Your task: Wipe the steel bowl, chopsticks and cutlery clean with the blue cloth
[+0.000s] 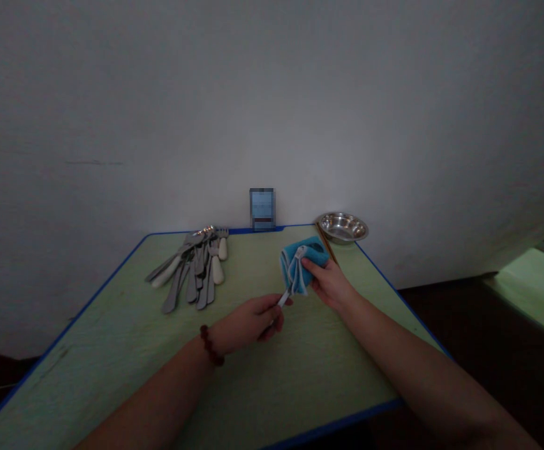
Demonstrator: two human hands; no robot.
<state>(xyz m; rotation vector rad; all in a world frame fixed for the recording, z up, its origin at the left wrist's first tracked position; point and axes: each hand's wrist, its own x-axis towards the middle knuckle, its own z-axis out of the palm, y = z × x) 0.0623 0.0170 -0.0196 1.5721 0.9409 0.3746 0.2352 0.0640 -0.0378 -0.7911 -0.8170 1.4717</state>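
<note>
My left hand (267, 315), with a dark red bead bracelet at the wrist, is closed around the pale handle of a piece of cutlery (283, 299). The far end of that piece goes into the folds of a blue cloth (316, 250) with a lighter underside, so its kind cannot be made out. My right hand (331, 281) grips the cloth from the right, thumb on top, pressing it around the piece. Left of both hands lies a pile of cutlery (197, 262), with spoons and forks, some grey metal and some with cream handles.
A shiny metal bowl (342, 228) stands at the table's back right corner. Beside it lie thin brown sticks (327, 244), like chopsticks. A phone-like screen (262, 209) leans against the wall at the back. The pale green table (126, 350) has a blue edge.
</note>
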